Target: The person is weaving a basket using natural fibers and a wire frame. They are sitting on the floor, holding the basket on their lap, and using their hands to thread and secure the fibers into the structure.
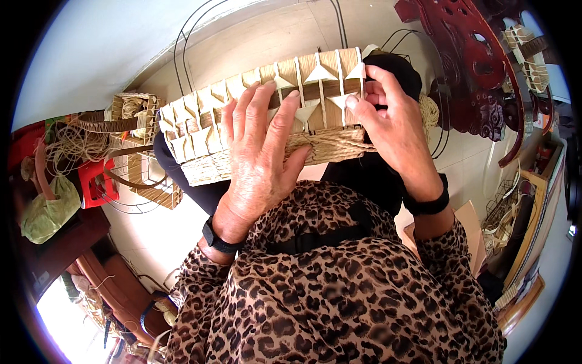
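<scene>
A woven straw-coloured basket [197, 121] lies on its side across my lap. Pale folded strips make triangles [320, 74] along its wall, with a brown band between the rows. Thick braided cord [330, 144] runs along the edge nearest me. My left hand [257, 139] rests on the middle of this wall, fingers stretched out and spread over the strips. At the basket's right end, my right hand [391, 118] has its thumb on a pale strip and its forefinger at the corner, gripping the edge. Its other fingers curl partly out of sight.
Several handled baskets [145, 179] and loose cord [82, 142] stand at the left, beside a red plastic stool [97, 185] and a green bag [51, 209]. Carved dark red furniture [464, 45] is at the far right. Thin wire hoops [177, 51] lie beyond the basket.
</scene>
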Demonstrator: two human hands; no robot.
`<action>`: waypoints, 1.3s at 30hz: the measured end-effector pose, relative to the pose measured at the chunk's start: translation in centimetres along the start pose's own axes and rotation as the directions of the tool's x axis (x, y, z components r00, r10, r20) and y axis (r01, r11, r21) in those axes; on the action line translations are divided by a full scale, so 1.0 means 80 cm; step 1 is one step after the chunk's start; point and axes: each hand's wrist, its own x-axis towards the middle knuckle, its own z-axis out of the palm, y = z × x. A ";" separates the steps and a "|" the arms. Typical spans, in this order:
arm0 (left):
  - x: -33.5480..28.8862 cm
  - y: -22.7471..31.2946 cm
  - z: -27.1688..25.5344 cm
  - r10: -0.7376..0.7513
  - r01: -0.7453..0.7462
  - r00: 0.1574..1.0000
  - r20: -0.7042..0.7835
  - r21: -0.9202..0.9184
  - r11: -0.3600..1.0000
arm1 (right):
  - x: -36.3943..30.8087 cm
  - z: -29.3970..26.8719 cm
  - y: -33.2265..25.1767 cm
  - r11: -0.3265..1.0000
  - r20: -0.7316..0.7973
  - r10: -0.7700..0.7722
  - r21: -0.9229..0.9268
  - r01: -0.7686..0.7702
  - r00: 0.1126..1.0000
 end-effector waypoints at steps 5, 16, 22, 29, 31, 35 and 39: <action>-0.005 -0.009 -0.010 0.014 -0.011 1.000 0.027 -0.125 0.992 | -0.026 -0.001 -0.009 0.998 -0.003 -0.049 0.032 0.049 0.999; 0.004 -0.003 -0.011 -0.007 0.008 1.000 0.010 -0.093 0.996 | -0.012 -0.024 0.007 0.981 0.074 -0.157 0.126 0.147 0.985; 0.005 -0.003 -0.013 -0.007 0.010 1.000 0.022 -0.103 0.995 | 0.020 -0.069 0.021 0.962 0.176 -0.271 0.006 0.274 0.946; 0.004 0.005 -0.019 -0.010 0.015 0.999 0.045 -0.107 0.994 | 0.098 -0.090 -0.013 0.887 0.317 -0.189 -0.351 0.300 0.929; 0.004 0.009 -0.020 -0.021 0.024 0.999 0.029 -0.118 0.993 | 0.095 -0.072 -0.030 0.915 0.384 -0.035 -0.359 0.184 0.923; 0.001 0.014 -0.019 -0.019 0.018 1.000 -0.006 -0.147 0.989 | 0.126 -0.055 -0.039 0.921 0.686 0.041 -0.308 0.239 0.726; -0.002 0.015 -0.018 -0.040 0.040 0.999 0.005 -0.180 0.983 | 0.159 -0.022 -0.042 0.911 0.953 0.062 -0.176 0.374 0.298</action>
